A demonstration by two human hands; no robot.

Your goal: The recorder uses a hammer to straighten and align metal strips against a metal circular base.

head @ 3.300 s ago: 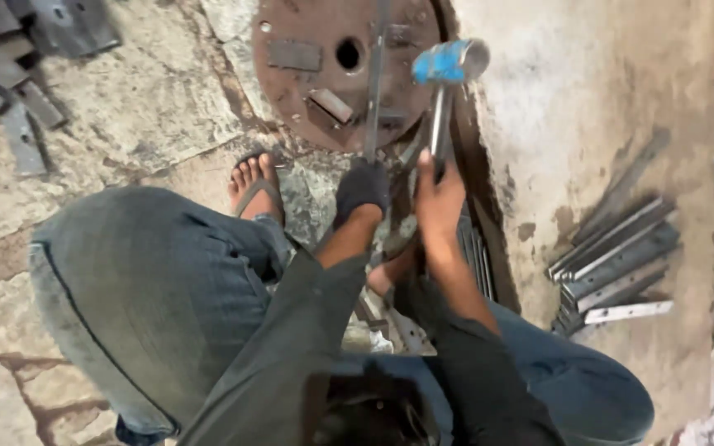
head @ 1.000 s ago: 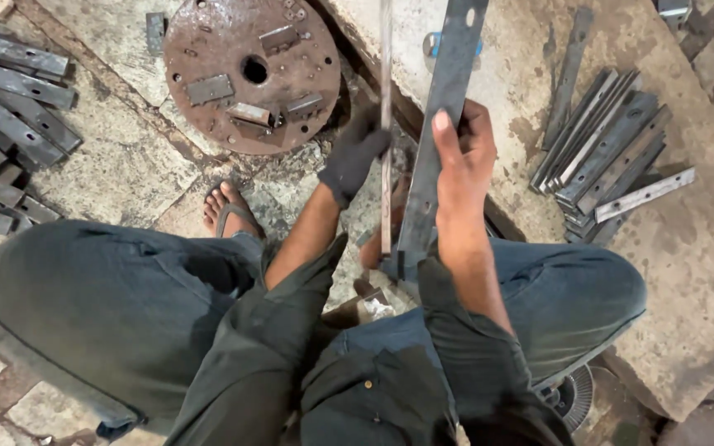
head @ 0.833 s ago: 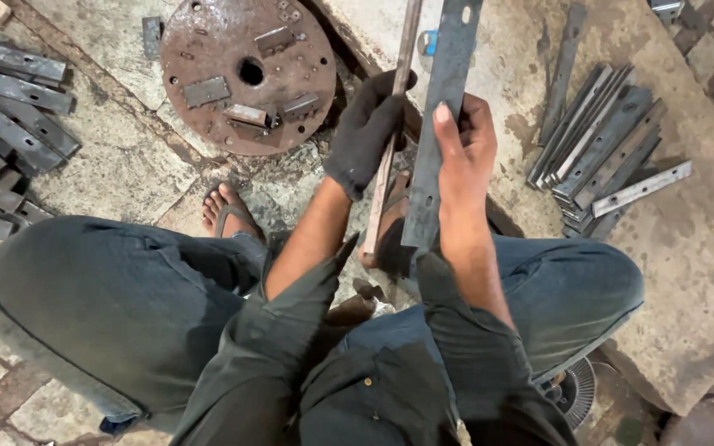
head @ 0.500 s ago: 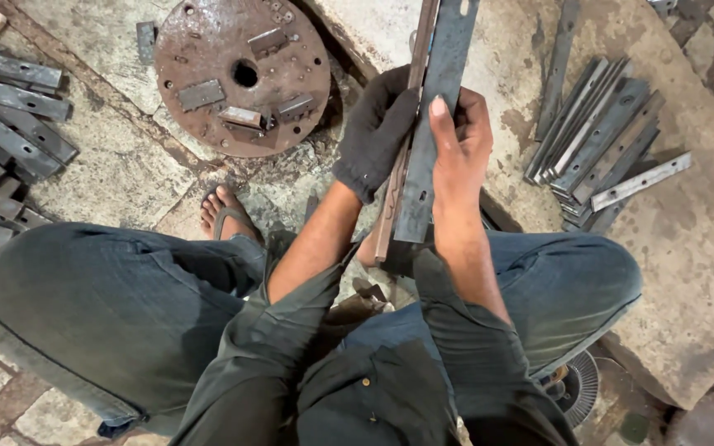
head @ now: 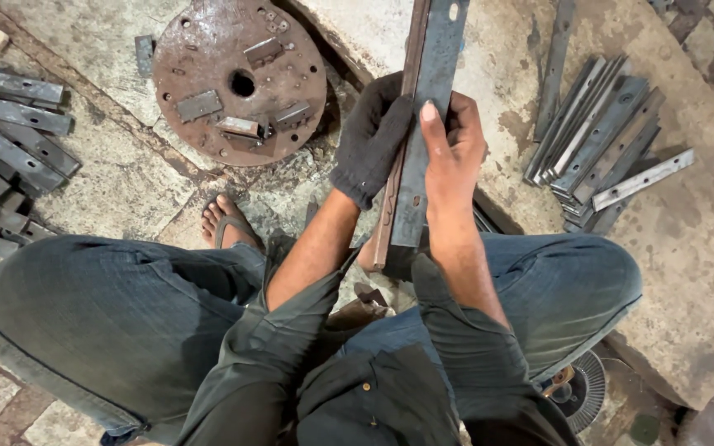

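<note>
My right hand (head: pixel 454 153), bare, grips a flat grey steel bar (head: pixel 428 99) with holes, held upright in front of me. My left hand (head: pixel 371 142), in a dark glove, presses a thinner rusty strip (head: pixel 396 165) against the bar's left edge. The two pieces lie side by side, their tops running out of view. Both hands are above my knees, near the edge of a stone slab (head: pixel 687 248).
A round rusty plate (head: pixel 240 78) with welded tabs lies on the floor ahead. Several flat steel bars (head: pixel 597 140) are stacked on the slab at right; more bars (head: pixel 6 157) lie at left. My sandalled foot (head: pixel 225 223) rests below the plate. A grinding disc (head: pixel 580 388) sits lower right.
The hammer seen earliest is gone. My left hand has brought the thin rusty strip rightwards against the wide bar held by my right hand, and both pieces have been raised.
</note>
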